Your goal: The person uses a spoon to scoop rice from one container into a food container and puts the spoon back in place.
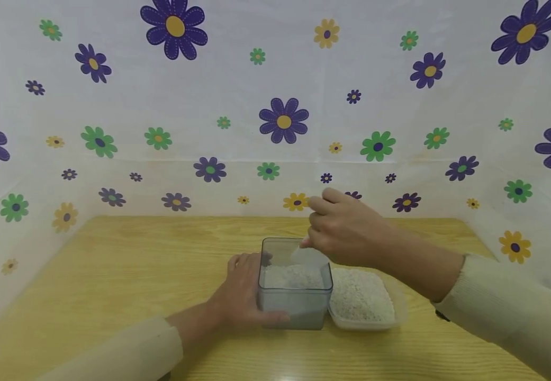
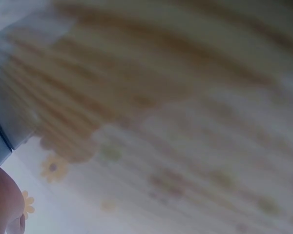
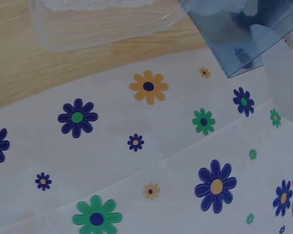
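A clear grey-tinted square container (image 1: 294,309) stands mid-table, partly filled with white grains (image 1: 287,276) that look like rice. My left hand (image 1: 243,293) grips it at the left side, thumb along the front wall and fingers toward the back. Above the container, my right hand (image 1: 344,230) holds a whitish translucent scoop (image 1: 312,257) by its handle, the blade inside the opening. In the right wrist view the scoop (image 3: 283,80) slants over the container's rim. Only a little of the left hand (image 2: 5,200) shows in the left wrist view, which is mostly blurred.
Close against the container's right side sits a low translucent tub (image 1: 400,309) heaped with the same white grains. A small dark object (image 1: 442,315) lies partly under the right sleeve. A white flower-printed cloth (image 1: 227,95) hangs around the back and sides of the wooden table (image 1: 127,264).
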Available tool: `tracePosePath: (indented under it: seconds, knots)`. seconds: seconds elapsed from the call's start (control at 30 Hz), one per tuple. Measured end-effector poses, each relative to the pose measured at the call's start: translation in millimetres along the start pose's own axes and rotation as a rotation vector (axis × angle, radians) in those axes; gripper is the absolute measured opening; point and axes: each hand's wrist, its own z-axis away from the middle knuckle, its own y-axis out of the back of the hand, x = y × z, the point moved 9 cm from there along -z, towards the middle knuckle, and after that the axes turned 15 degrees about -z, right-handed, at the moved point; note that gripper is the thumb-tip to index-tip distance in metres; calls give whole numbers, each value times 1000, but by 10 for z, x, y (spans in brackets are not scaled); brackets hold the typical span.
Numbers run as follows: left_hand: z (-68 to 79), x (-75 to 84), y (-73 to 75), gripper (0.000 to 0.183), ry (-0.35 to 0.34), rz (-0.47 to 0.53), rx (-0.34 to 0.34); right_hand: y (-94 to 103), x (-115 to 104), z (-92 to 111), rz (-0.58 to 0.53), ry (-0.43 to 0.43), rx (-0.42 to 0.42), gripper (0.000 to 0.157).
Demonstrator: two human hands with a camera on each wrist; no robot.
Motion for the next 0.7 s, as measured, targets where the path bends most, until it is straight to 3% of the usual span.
tracePosePath:
  seconds: [0.1, 0.2, 0.3, 0.53, 0.7]
  knots:
    - [10, -3, 7, 108, 2, -5, -1, -232, -105, -176, 73, 32, -221, 39]
    - [15, -8, 4, 108, -4, 6, 10, -393, -194, -284, 128, 76, -322, 29]
    - [13, -10, -11, 109, -7, 20, 17, -504, -252, -320, 145, 104, -374, 27]
    - [5, 3, -31, 108, -8, 12, 5, -707, -232, -217, 55, 33, -513, 24]
    - [3, 12, -1, 108, -23, 12, 13, -761, -250, -199, 0, 34, -546, 23]
